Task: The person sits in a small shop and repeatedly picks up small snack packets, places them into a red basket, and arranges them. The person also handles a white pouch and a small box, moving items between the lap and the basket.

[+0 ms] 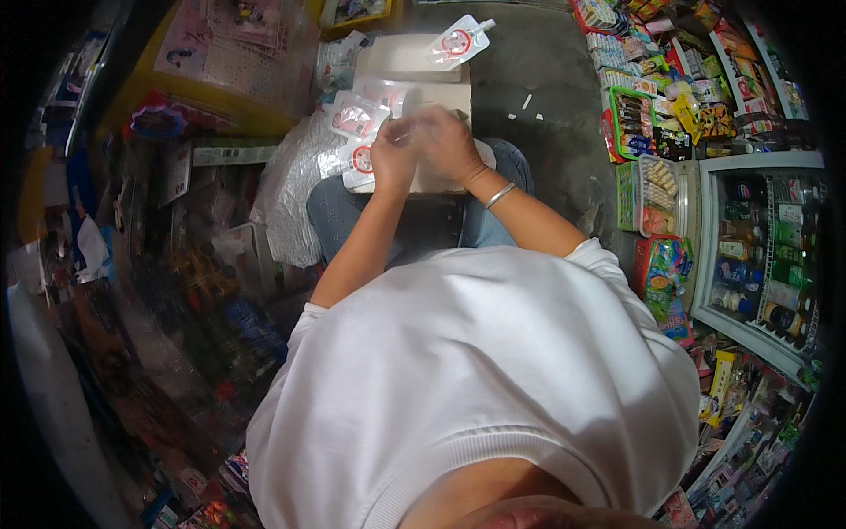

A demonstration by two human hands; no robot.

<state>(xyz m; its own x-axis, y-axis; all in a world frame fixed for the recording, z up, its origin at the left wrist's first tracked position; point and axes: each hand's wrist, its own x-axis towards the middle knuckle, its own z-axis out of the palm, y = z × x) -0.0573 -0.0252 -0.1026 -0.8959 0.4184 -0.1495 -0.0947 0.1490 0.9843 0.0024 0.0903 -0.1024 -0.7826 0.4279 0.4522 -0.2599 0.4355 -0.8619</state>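
Observation:
My left hand (394, 157) and my right hand (449, 147) meet above a pale board or box top (443, 92) over my lap. Their fingers are bent, and the right hand is blurred. A thin pale sliver (402, 137) shows at the left fingertips; what it is and which hand grips it cannot be told. Close to my left hand lie a white spouted pouch (355, 118) with a red print and another white pouch (357, 163), partly covered by that hand. A blurred translucent pouch (390, 96) lies behind them. At the far end rests a spouted pouch (461, 43), its spout pointing right.
Silvery plastic wrap (291, 192) hangs beside my left knee. A yellow-edged case (264, 109) stands at the left. White scraps (527, 102) lie on the dark floor (529, 46). To the right are snack shelves (667, 79), a basket (659, 192) and a drinks fridge (760, 244).

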